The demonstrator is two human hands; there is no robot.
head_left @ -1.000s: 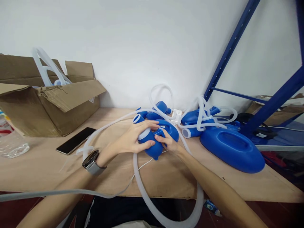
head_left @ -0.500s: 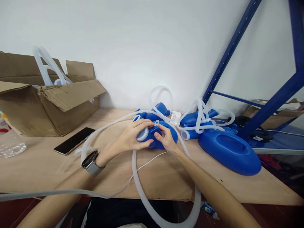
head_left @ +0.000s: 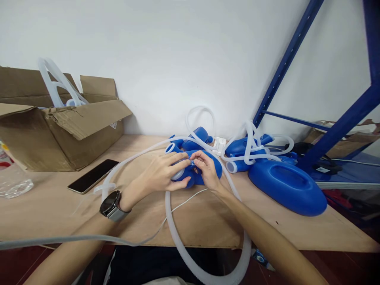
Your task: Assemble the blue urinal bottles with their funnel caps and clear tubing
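In the middle of the table lies a blue plastic bottle with a pale cap on its neck. My left hand, a watch on its wrist, is closed round that neck, the thumb below and the fingers over the top. Beside it my right hand pinches a small clear plastic loop near the neck; the fingertips partly hide the loop. A whitish ribbed hose curves under both hands and hangs over the table's front edge.
An open cardboard box holding more hoses stands at the left, with a phone and a clear plastic container near it. More blue bottles and hoses lie right and behind. A blue metal rack rises at the right.
My right fingers have curled in and shifted up over the loop, which now shows less. My left fingers reach further across the neck, covering more of the cap.
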